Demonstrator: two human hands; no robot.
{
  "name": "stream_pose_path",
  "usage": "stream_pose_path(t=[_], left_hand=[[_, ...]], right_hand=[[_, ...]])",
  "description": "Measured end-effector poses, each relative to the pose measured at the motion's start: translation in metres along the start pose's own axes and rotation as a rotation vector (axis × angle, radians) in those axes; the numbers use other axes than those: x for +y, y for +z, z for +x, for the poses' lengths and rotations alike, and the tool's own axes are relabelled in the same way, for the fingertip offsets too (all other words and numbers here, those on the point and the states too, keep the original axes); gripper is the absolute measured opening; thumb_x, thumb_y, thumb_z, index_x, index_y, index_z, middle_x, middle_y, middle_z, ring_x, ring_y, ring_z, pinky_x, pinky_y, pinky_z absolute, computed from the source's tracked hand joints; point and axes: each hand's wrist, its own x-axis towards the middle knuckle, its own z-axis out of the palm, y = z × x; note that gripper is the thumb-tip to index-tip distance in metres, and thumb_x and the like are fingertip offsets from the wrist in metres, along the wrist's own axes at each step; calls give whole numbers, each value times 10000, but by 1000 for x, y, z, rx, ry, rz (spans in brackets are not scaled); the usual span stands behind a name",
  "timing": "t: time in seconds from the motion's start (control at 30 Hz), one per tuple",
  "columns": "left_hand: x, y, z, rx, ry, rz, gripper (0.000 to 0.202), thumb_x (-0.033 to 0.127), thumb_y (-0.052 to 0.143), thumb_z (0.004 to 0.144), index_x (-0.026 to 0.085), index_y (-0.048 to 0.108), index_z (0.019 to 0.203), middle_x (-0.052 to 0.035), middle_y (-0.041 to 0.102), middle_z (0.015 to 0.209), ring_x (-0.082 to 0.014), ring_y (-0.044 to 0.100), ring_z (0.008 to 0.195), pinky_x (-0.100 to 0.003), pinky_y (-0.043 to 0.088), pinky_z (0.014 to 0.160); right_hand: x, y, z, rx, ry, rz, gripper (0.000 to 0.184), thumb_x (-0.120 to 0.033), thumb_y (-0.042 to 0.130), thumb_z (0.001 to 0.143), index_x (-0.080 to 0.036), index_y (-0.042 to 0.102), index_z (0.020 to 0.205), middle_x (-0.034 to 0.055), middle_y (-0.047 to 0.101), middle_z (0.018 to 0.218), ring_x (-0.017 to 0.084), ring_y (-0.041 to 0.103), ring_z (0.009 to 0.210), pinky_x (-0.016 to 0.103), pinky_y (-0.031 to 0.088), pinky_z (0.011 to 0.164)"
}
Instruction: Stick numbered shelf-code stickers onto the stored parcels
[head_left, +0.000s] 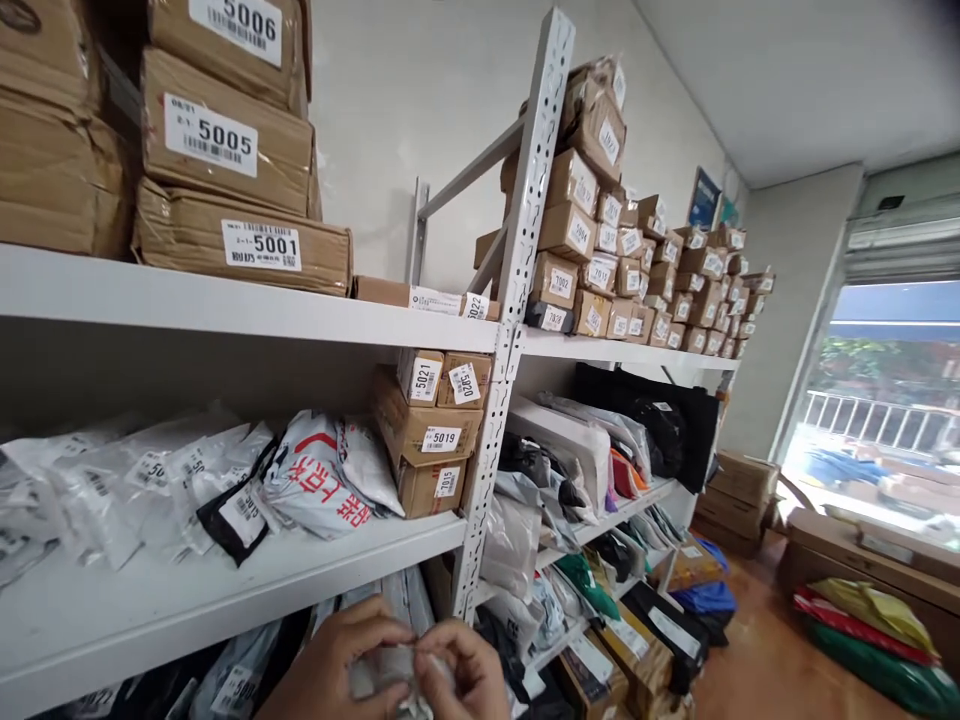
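Note:
At the bottom of the head view, my left hand (334, 650) and my right hand (465, 668) meet with thumbs and fingertips close together. Between them is a small, pale, crinkled plastic packet (384, 668), pinched from both sides. Its lower part is cut off by the frame edge, and its contents cannot be made out. Both hands are in front of the lower shelf, near the perforated white upright (480, 520). Just beyond them lie grey plastic parcels (244, 675) on the bottom level.
On the left shelf (247, 590) lie clear bags (112, 490), a black pouch (241, 515), a white-and-red bag (319, 475) and stacked labelled cartons (439, 437). More cartons (600, 270) fill the right rack's top. Coloured bags (874, 630) rest by a window.

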Motion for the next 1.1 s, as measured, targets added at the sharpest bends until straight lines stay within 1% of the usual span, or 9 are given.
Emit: stream_pose_path(t=[0.13,0.3,0.43,0.57,0.7,0.8,0.9,0.97,1.1], left_hand=[[-9,2,-9,-130,-144,91,164,127,573,729,180,723,765,-27,629,763,-153,611,753,-218,439,690],[-25,12,-21,-180,-252,71,190,285,564,794,187,707,719,-36,649,785,-177,623,784,-251,442,731],[-48,18,-30,132,-344,-93,340,441,479,816,199,717,797,-69,724,854,-224,663,835,-308,491,798],[-56,14,-38,495,-478,-194,348,335,500,689,210,729,920,-61,752,974,-254,683,899,-355,528,846],[-45,14,-40,553,-442,-351,384,273,507,630,226,756,919,-40,749,1024,-245,678,984,-342,533,889],[-35,22,-42,558,-393,-413,343,261,545,633,244,770,891,-27,758,987,-224,694,948,-311,535,895],[-29,28,-49,556,-333,-412,318,238,568,645,263,774,886,-22,761,958,-203,705,886,-261,559,806],[-30,30,-56,533,-288,-345,328,222,564,642,279,774,887,-23,755,959,-200,696,893,-248,554,781],[-52,34,-69,558,-441,-135,338,302,574,619,245,759,896,-32,685,748,-203,650,705,-283,522,664]], right_hand=[[-22,-18,-2,-87,-413,-376,126,-310,664,801,-200,707,754,26,644,609,128,588,558,208,440,531],[-53,-25,-8,-124,-723,-337,70,-210,671,801,-222,707,859,22,656,606,127,601,509,197,449,467],[-69,-48,-21,-121,-578,-390,149,-153,695,766,-252,704,877,24,676,658,149,625,580,225,485,536],[-61,-68,-30,-292,-82,-348,501,-283,798,684,-279,598,1143,-4,648,719,144,610,629,229,474,587],[-26,-48,-34,-517,308,-188,949,-484,911,382,-255,538,1224,11,627,845,166,595,748,264,455,686],[9,-13,-42,-593,404,94,885,-637,830,440,-223,567,1176,25,621,832,170,587,733,288,435,681],[40,13,-53,-522,388,245,571,-613,772,582,-197,653,955,21,608,746,162,576,673,310,442,674],[49,18,-56,-357,202,262,448,-565,760,623,-205,666,873,34,615,775,177,588,706,330,456,699],[29,5,-48,-334,-144,222,310,-490,717,706,-255,706,909,80,652,1003,222,622,886,349,469,780]])
